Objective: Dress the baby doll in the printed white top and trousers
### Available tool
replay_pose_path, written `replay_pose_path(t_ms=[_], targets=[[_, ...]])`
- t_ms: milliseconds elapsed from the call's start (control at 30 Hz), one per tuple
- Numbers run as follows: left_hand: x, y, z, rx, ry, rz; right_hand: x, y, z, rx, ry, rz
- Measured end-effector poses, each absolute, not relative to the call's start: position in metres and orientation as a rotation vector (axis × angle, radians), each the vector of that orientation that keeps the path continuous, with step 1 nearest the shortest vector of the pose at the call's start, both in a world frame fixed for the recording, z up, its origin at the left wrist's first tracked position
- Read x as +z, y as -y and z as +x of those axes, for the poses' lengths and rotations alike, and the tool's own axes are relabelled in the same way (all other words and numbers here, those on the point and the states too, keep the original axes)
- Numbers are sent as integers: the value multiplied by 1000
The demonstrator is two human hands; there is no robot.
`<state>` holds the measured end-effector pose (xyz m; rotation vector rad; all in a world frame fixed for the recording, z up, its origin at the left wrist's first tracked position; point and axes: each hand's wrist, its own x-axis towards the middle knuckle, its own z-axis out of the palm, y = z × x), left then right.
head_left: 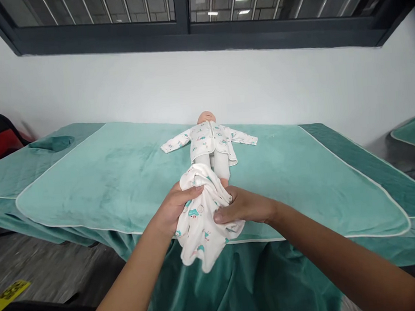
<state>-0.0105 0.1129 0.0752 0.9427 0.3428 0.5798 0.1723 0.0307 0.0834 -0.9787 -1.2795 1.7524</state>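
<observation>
1. The bed (350, 149) runs under the doll (221, 165) and past it on both sides, so the whole figure has support.
2. A pale green cover (303, 181) lies spread beneath the doll, reaching well out to both sides of it, probably to give it a soft, smooth base.
3. The window (198, 34) is beyond and above the doll's head, set in the wall.
4. The doll itself lies across the bed, head toward the wall and feet toward the person, which likely keeps its legs within easy reach.
5. A printed jacket (201, 141) is on the doll, sleeves stretched out to either side, an arrangement that seems to keep its front flat and accessible.
6. The printed cloth (200, 223) is held just in front of the doll's feet, bunched at the top with its lower part hanging loose; its exact shape is hidden by the folds.
7. The left hand (175, 206) and right hand (242, 204), also by the doll's feet, each grip that cloth, thumbs on top, apparently to gather or spread its folds.
</observation>
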Motion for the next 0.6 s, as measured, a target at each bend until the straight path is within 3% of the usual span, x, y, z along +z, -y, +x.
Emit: replay_pose_path(t_ms=[133, 300, 600], targets=[[68, -111, -13, 559, -373, 904, 76, -28, 171, 1637, 1023, -923], [55, -108, -22, 157, -362, 1062, 60, -24, 169, 1542, 695, -818], [29, -99, -31, -38, -358, 1236, 10, 35, 169, 1783, 961, -886]])
